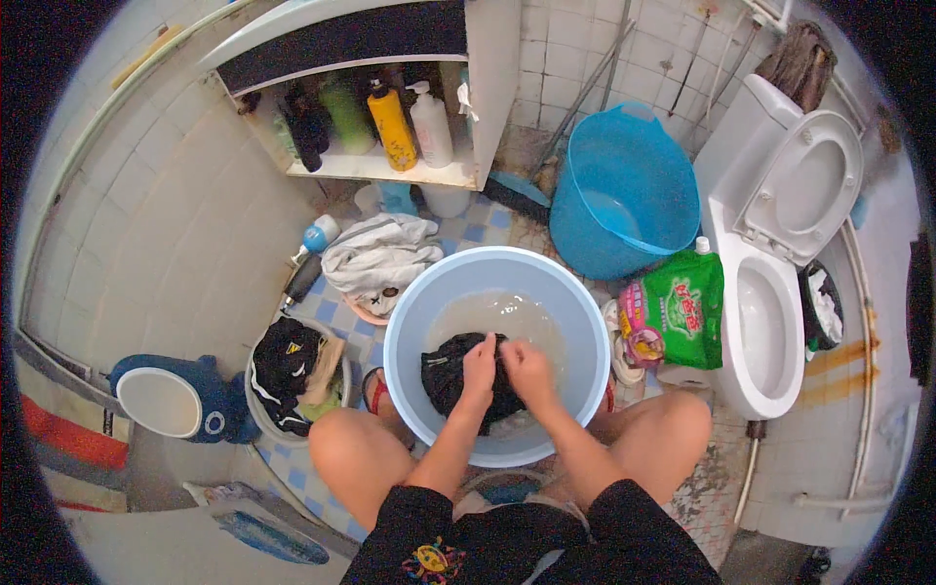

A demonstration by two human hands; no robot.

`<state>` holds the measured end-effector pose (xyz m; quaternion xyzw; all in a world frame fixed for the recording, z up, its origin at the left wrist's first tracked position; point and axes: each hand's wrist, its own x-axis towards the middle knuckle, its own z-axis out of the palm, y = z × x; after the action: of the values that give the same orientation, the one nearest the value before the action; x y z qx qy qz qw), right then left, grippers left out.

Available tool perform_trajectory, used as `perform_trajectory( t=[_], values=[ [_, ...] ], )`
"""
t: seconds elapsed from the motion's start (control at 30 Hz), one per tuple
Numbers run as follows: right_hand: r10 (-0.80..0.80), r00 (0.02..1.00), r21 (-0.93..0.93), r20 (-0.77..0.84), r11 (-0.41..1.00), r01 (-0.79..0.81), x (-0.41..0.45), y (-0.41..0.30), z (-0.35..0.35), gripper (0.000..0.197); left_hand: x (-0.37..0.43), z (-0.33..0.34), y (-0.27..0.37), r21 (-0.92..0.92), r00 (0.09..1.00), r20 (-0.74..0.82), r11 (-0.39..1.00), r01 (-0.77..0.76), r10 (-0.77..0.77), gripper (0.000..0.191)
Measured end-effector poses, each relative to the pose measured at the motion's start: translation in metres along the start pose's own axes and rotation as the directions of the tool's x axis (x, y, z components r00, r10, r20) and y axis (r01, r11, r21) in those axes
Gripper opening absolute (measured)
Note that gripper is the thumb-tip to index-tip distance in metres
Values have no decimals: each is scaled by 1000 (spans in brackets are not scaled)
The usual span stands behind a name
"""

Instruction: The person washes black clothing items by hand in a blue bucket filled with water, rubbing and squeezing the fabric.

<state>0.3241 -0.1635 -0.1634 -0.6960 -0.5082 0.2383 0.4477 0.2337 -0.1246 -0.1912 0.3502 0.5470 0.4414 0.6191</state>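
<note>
A light-blue plastic basin [404, 351] stands between my knees with cloudy water [504, 311] in it. A dark, wet piece of clothing [450, 384] lies bunched in the water, left of the basin's middle. My left hand [479, 373] is closed on the cloth, its thumb towards the top. Close beside it, my right hand [528, 371] is also curled on the cloth, its fingers somewhat blurred. The two fists nearly meet over the garment, and part of it is hidden beneath them.
Left of the basin are a bucket of clothes [289, 365] and a small tub with a grey garment [380, 256]. On the right stand a green detergent pouch [684, 311], a tall blue tub [625, 197] and a toilet [764, 329]. A shelf cabinet [493, 95] with bottles is ahead.
</note>
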Motion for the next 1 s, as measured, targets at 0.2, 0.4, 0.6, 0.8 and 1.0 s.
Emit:
perform_trajectory(
  t=[0.2, 0.4, 0.6, 0.8, 1.0],
  values=[
    [52, 997, -99, 57, 994, -46, 6, 7, -4, 28, 21, -19, -13, -75, 995, -54, 994, 82, -86, 37],
    [174, 984, -184, 21, 968, -168, 21, 23, -4, 27, 5, 1, -8, -129, 968, 161, 968, 214, -193, 33],
    [248, 966, 79, 68, 964, -253, 30, 38, -16, 27, 20, -26, 11, -190, 991, 7, 973, 134, -135, 40],
    [58, 923, 182, 380, 974, -136, 30, 49, -29, 41, 21, -12, 33, -300, 998, -48, 954, 17, -33, 27],
    [-55, 986, -93, 158, 993, 71, 0, -32, -8, 33, 8, -4, -5, -104, 995, -96, 995, -9, -1, 24]
  ],
)
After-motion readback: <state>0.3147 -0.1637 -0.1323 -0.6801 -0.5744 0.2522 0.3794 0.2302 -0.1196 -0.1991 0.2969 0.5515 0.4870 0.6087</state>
